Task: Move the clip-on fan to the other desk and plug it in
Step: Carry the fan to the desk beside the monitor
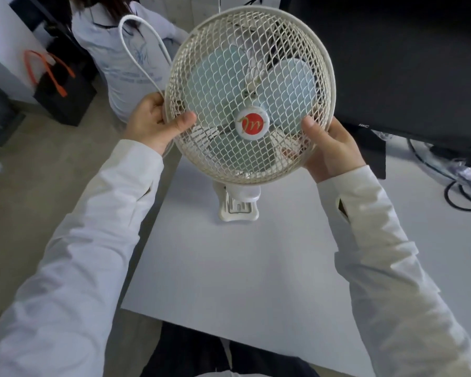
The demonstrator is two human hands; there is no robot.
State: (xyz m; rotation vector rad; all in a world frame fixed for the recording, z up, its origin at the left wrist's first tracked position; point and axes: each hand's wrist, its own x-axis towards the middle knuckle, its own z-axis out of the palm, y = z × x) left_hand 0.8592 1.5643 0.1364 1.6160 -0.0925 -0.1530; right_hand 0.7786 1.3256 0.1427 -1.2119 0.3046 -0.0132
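The clip-on fan [249,96] is cream-white with a round mesh cage, pale blue blades and a red badge at its hub. I hold it up over the white desk [242,268], its face turned toward me. My left hand [154,123] grips the cage's left rim, thumb on the mesh. My right hand [329,148] grips the lower right rim. The fan's clip base [238,204] hangs below the cage, close to or on the desk top. Its white cord [139,58] loops up from my left hand. The plug is hidden.
A black monitor [408,63] stands at the desk's back right, with dark cables [457,180] beside it. A seated person in a white shirt [120,55] is behind the fan to the left. A black bag with orange handles [63,88] sits on the floor at left.
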